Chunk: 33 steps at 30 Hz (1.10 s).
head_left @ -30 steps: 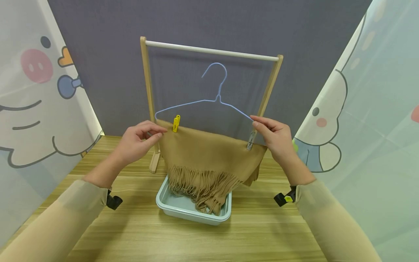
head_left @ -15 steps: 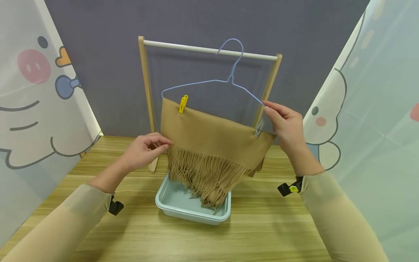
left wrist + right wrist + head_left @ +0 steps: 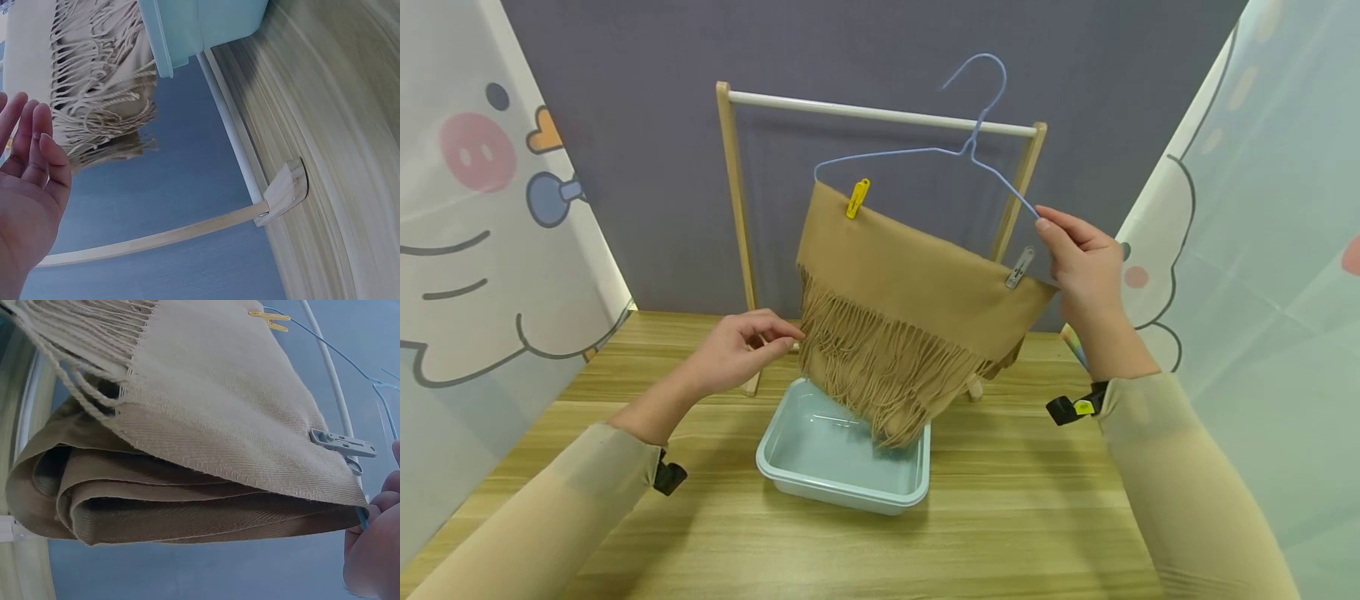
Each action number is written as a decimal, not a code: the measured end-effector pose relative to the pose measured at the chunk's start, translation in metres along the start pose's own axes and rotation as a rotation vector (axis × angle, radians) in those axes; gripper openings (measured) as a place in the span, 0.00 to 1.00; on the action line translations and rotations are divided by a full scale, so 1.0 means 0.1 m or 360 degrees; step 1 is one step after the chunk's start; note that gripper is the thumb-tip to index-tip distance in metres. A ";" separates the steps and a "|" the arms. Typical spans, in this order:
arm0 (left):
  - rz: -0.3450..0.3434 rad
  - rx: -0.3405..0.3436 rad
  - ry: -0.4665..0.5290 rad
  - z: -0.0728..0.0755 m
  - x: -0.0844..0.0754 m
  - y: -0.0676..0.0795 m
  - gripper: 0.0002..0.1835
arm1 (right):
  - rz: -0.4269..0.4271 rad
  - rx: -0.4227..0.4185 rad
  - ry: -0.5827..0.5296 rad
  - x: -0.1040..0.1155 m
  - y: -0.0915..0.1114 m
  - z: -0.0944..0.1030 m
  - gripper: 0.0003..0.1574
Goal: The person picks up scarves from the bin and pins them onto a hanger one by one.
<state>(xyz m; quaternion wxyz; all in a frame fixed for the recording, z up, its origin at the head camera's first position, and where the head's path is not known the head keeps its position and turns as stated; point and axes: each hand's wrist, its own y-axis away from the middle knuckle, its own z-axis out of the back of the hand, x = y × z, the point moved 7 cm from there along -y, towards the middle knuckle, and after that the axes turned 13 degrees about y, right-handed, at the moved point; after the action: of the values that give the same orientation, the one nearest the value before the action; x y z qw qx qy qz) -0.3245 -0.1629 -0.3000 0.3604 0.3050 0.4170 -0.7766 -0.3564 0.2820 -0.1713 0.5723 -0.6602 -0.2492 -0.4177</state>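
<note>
A tan fringed scarf point(image 3: 910, 258) hangs folded over a light-blue wire hanger point(image 3: 887, 152). A yellow clothespin point(image 3: 857, 198) and a grey clothespin point(image 3: 1020, 267) clip its upper edge. My right hand point(image 3: 1086, 267) pinches the hanger's right end between thumb and fingers; the right wrist view shows the scarf's folded layers point(image 3: 156, 512) beside it. The hanger tilts down to the right, its hook above the rack's bar. My left hand point(image 3: 745, 346) is beside the fringe at the scarf's left edge, fingers loosely bent; in the left wrist view nothing lies between its fingers point(image 3: 37, 137).
A wooden rack with a white bar point(image 3: 865, 111) stands behind the scarf. On the wooden table point(image 3: 1000, 500) sits a pale blue-green basin point(image 3: 842, 492), partly under the fringe. A grey panel point(image 3: 625, 167) rises at the back, with printed curtains at both sides.
The right hand has raised the hanger and scarf up and to the right, and the fringe has come up out of the basin. My left hand went from the scarf's upper left corner down to the fringe.
</note>
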 end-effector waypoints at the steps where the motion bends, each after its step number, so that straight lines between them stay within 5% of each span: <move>1: -0.0003 0.0002 -0.0001 0.00 0.00 0.00 0.10 | -0.0001 -0.0001 -0.0001 0.00 -0.01 0.01 0.10; 24: 0.0005 0.0054 0.0034 -0.07 -0.03 -0.02 0.10 | -0.0138 -0.0111 0.0411 -0.34 -0.30 0.33 0.12; 33: -0.0002 0.0065 0.0060 -0.10 -0.01 -0.03 0.10 | -0.0259 -0.0061 0.0550 -0.39 -0.35 0.40 0.17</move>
<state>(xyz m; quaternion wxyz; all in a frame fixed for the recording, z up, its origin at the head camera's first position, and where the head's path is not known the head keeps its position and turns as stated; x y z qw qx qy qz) -0.3247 -0.1530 -0.3026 0.3457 0.3267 0.4079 -0.7793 -0.3943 0.3340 -0.1845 0.5583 -0.5671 -0.1916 -0.5744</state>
